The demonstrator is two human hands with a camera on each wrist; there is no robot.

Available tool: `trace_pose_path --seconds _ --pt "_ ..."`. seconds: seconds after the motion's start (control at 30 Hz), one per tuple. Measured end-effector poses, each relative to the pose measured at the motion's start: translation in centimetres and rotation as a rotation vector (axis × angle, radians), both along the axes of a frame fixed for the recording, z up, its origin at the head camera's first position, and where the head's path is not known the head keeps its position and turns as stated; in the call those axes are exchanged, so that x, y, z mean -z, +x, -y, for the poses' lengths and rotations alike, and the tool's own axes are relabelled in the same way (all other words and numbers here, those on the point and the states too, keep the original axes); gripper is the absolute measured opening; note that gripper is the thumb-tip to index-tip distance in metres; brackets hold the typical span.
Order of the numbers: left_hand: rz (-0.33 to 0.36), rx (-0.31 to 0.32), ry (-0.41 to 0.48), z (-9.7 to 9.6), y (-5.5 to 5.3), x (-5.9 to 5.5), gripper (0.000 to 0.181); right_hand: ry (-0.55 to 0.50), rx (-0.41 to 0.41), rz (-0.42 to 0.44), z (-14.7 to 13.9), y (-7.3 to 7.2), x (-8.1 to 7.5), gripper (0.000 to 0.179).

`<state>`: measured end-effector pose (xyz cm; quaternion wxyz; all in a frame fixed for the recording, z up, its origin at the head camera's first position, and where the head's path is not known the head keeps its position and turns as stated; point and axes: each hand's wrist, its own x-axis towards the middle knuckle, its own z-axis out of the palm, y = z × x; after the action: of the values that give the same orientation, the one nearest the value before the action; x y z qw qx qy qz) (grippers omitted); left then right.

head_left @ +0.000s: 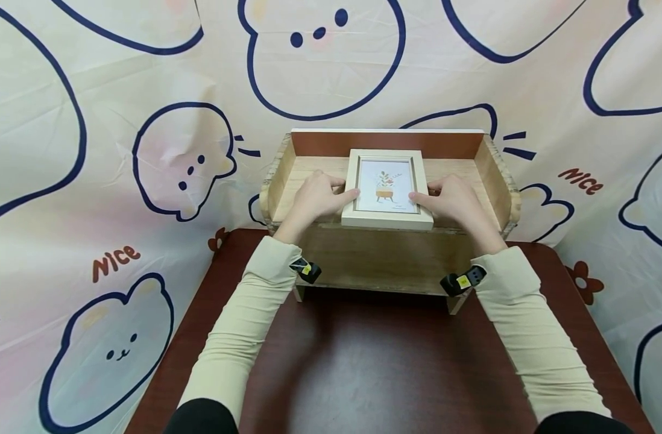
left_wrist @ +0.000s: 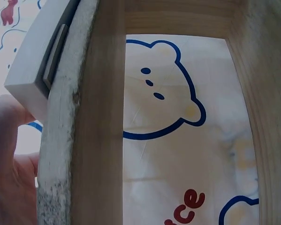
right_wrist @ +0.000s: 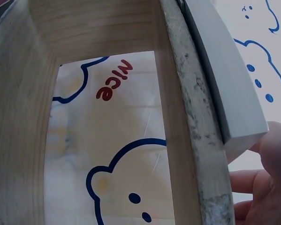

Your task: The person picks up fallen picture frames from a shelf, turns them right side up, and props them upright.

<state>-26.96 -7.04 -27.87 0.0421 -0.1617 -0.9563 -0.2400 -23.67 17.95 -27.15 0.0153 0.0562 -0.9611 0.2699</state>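
A cream picture frame (head_left: 352,191) with a potted-plant print lies face up at the middle of the top board of a small wooden shelf (head_left: 385,259). Its near edge sits right at the board's front edge. My left hand (head_left: 319,196) grips the frame's left side, thumb on the border. On the opposite side my right hand (head_left: 454,198) holds it likewise, thumb over the right border. The left wrist view shows the frame's side (left_wrist: 25,79) just past the rough board edge, and the right wrist view shows its other end (right_wrist: 231,89). The fingers under the frame are partly hidden.
The shelf has raised side panels (head_left: 499,175), a brown back strip (head_left: 320,144) and an open lower compartment. It stands at the back of a dark red-brown table (head_left: 374,361). A cartoon-printed cloth (head_left: 320,84) hangs close behind and along both sides.
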Motion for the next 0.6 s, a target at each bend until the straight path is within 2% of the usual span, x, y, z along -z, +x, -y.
trace_pose_path --seconds 0.23,0.47,0.53,0.6 --pt "0.016 0.023 0.1 -0.3 0.11 0.14 0.028 -0.063 0.011 -0.006 0.36 0.0 0.24 0.042" --pt "-0.007 0.042 0.183 -0.55 -0.03 0.34 0.036 -0.087 0.014 -0.028 0.52 -0.05 0.42 0.039" --pt "-0.001 0.039 0.193 -0.6 -0.03 0.37 0.035 -0.098 0.016 -0.032 0.54 0.0 0.48 0.039" --pt "0.022 0.037 0.24 -0.64 -0.03 0.45 0.028 -0.105 0.017 -0.038 0.55 0.08 0.48 0.038"
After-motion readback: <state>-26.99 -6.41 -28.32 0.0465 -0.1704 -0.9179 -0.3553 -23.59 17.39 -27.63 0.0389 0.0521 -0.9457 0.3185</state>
